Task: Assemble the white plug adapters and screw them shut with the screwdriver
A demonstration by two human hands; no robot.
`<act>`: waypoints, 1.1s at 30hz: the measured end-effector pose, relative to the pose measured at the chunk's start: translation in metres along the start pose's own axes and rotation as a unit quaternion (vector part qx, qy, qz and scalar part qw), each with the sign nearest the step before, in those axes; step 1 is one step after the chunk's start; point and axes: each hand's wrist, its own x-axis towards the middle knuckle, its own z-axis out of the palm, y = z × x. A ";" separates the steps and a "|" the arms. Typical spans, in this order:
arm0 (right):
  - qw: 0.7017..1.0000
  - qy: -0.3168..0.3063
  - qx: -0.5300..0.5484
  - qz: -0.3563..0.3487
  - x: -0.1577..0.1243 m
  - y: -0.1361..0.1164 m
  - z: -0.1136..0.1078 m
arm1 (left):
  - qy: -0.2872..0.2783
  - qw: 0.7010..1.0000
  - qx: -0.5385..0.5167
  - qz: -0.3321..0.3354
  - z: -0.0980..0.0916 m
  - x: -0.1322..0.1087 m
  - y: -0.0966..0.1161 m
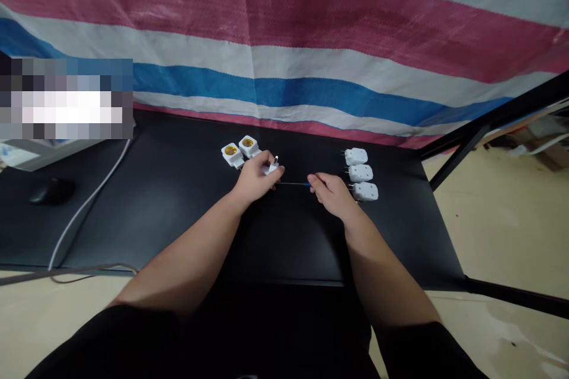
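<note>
My left hand [256,177] is closed around a white plug-in lamp socket [272,167], its metal prong sticking up between thumb and fingers. My right hand [329,190] grips the blue handle of a screwdriver [293,183], whose thin shaft points left to the held piece; the tip is hidden by my left hand. Just beyond my left hand lie two more white lamp sockets, one [232,154] with its brass-coloured inside facing up and the other [249,145] beside it. Right of my right hand, three white plug-in pieces [360,173] lie in a column, prongs facing left.
The black table [178,207] carries a dark computer mouse [52,190] at the left. A pale cable [89,201] runs over the front edge. A blurred-out bright device stands at the far left. Behind hangs a striped sheet [311,18]; black frame bars [462,154] rise at the right.
</note>
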 end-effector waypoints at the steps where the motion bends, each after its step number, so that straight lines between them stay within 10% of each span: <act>1: 1.000 -0.008 -0.001 -0.009 -0.001 -0.001 0.000 | 0.004 1.000 -0.012 -0.007 0.000 0.001 0.000; 15: 1.000 0.005 -0.018 -0.021 -0.001 -0.003 0.003 | 0.042 0.992 0.095 0.068 -0.004 -0.001 -0.001; 33: 0.993 -0.017 -0.036 -0.107 -0.004 -0.005 0.002 | 0.056 0.994 -0.083 -0.045 -0.005 0.006 0.002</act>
